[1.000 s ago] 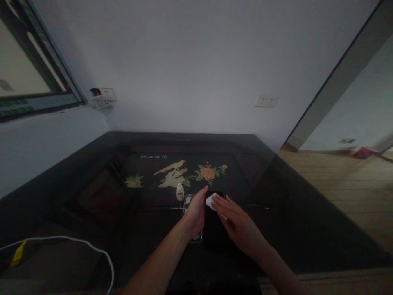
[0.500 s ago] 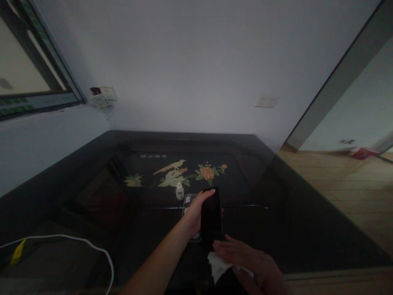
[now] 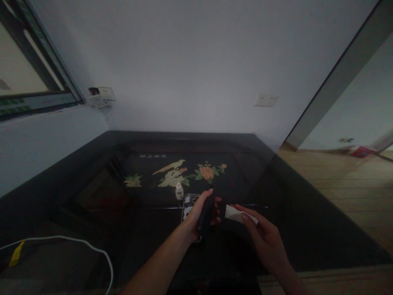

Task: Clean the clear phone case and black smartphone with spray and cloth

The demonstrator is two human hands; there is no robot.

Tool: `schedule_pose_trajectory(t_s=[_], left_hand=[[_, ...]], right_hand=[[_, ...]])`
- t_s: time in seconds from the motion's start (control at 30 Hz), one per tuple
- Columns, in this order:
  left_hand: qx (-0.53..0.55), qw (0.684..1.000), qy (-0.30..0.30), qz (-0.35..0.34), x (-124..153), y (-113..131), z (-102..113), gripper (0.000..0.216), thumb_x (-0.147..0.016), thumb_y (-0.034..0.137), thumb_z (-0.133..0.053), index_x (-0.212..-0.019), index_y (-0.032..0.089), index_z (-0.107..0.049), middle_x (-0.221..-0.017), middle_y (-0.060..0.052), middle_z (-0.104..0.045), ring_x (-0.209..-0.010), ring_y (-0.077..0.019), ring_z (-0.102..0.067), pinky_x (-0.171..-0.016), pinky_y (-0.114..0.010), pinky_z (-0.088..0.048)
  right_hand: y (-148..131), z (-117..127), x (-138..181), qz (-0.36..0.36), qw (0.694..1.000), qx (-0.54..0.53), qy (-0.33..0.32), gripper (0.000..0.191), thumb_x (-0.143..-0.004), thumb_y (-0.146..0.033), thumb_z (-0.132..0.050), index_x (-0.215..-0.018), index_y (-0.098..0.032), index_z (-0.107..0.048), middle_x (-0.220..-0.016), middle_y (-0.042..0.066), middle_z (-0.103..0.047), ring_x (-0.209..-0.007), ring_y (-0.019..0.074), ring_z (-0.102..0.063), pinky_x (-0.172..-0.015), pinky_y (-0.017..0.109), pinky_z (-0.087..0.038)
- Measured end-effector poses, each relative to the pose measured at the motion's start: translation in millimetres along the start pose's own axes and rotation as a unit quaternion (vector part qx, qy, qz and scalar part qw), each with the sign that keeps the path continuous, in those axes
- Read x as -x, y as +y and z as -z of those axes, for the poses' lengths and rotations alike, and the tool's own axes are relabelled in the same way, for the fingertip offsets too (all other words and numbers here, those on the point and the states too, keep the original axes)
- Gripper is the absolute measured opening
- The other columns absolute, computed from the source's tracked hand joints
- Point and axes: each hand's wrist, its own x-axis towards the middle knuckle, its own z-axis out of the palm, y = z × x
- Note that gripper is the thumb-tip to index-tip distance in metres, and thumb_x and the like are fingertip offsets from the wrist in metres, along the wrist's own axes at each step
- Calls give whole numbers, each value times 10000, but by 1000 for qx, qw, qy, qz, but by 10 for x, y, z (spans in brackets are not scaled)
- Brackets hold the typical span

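Observation:
My left hand (image 3: 195, 213) is closed around a black smartphone (image 3: 207, 213), which is tilted nearly edge-on to me. To its right, my right hand (image 3: 260, 229) pinches a folded white tissue (image 3: 236, 214) between thumb and fingers, a short gap from the phone. Under and behind the left hand lies a phone case (image 3: 187, 205) with a black and white pattern, partly covered by the hand. A small clear bottle with a white cap (image 3: 179, 191) stands upright just left of the case.
The glossy black table (image 3: 245, 246) bears a bird and flower picture (image 3: 172, 172). A white cable (image 3: 76, 239) with a yellow tag (image 3: 16, 253) curves across the left side. Sockets (image 3: 265, 100) are on the wall behind; a red object (image 3: 363, 152) lies on the floor at right.
The phone has turned from screen-up to edge-on in my left hand. My right hand has moved up and away from the phone's lower end, keeping the tissue.

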Motion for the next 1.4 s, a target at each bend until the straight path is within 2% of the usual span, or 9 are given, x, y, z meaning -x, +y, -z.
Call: schedule_pose_trajectory(t_s=[0.17, 0.4, 0.53, 0.77, 0.9, 1.03, 1.17, 1.27, 1.4], left_hand=[[-27, 999, -33, 17, 24, -4, 2, 584, -948, 634, -523, -1094, 91, -680, -857, -91, -696, -674, -178, -681, -576, -278, -555], [34, 992, -105, 56, -8, -49, 44, 623, -991, 616, -427, -1113, 65, -689, -985, -138, -727, -843, -258, -733, -719, -392, -615], [37, 991, -113, 56, 19, -44, 10, 657, -1000, 626, -384, -1143, 62, -689, -1011, -152, -733, -861, -266, -735, -716, -393, -611], [43, 991, -112, 51, 28, -43, -2, 707, -1003, 646, -325, -1182, 58, -674, -982, -162, -744, -842, -274, -739, -759, -421, -598], [36, 990, -123, 50, 11, -57, -2, 707, -1009, 624, -321, -1163, 36, -683, -985, -181, -752, -832, -283, -750, -784, -404, -584], [35, 992, -116, 45, 5, -73, -27, 676, -1006, 595, -358, -1129, 25, -700, -958, -199, -764, -789, -285, -756, -766, -379, -575], [81, 992, -94, 16, 16, -80, -58, 473, -989, 479, -497, -1095, 74, -718, -882, -139, -778, -760, -253, -751, -775, -345, -569], [116, 991, -66, 7, 28, -71, -50, 398, -974, 423, -530, -1037, 85, -730, -844, -113, -777, -784, -243, -750, -816, -331, -563], [95, 993, -50, 43, 37, -35, -9, 532, -972, 535, -485, -1019, 70, -741, -790, -126, -766, -782, -259, -748, -790, -338, -562]], right_hand=[[55, 9, -47, 0, 1000, 21, -1, 356, -974, -478, -595, -1219, -276, -754, -1221, 70, -763, -1095, 279, -733, -980, 398, -593], [101, 16, -143, -1, 1000, 15, 9, 357, -984, -483, -575, -1216, -269, -742, -1265, 68, -743, -1169, 270, -698, -1008, 398, -570], [53, -3, -222, -2, 999, 4, 41, 371, -971, -491, -587, -1207, -251, -743, -1269, 86, -741, -1196, 278, -686, -1016, 418, -566], [-80, -27, -446, 8, 992, -5, 123, 407, -942, -494, -612, -1165, -187, -758, -1190, 118, -771, -1055, 293, -744, -950, 444, -602], [-131, -84, -542, 48, 988, 38, 140, 372, -979, -430, -576, -1205, -187, -744, -1203, 114, -766, -1045, 281, -750, -928, 431, -615], [-168, -236, -568, 160, 978, 118, 65, 359, -1022, -305, -516, -1332, -224, -677, -1351, 89, -694, -1236, 253, -669, -1077, 448, -539], [-191, -411, -499, 266, 948, 172, -36, 442, -1024, -171, -474, -1439, -280, -580, -1459, 49, -613, -1366, 221, -566, -1184, 483, -438], [-205, -483, -395, 304, 924, 218, -81, 531, -1018, -110, -454, -1513, -301, -482, -1518, 42, -553, -1437, 215, -481, -1214, 530, -383], [-251, -484, -230, 334, 894, 269, -126, 582, -1002, -67, -450, -1545, -275, -423, -1535, 48, -533, -1469, 210, -435, -1241, 561, -314]])
